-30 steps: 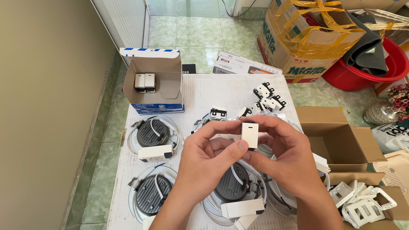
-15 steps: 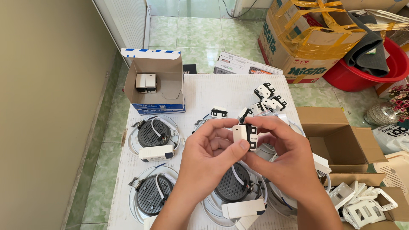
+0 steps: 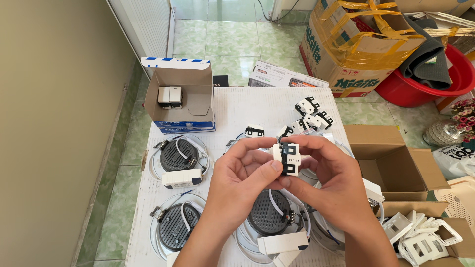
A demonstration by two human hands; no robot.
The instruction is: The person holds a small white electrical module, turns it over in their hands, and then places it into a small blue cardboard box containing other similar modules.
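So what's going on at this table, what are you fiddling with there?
A person holds a small white and black switch module up in front of them, pinched between the left hand and the right hand, its black back facing the camera. Below, on the white table, lie round recessed lights with white driver boxes. More modules sit loose further back, and two rest in an open cardboard box.

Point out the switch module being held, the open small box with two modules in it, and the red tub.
switch module (image 3: pixel 288 159), head view, on its black back face.
open small box (image 3: pixel 194 96), head view, on its inner cardboard wall.
red tub (image 3: pixel 457 66), head view, on its rim.
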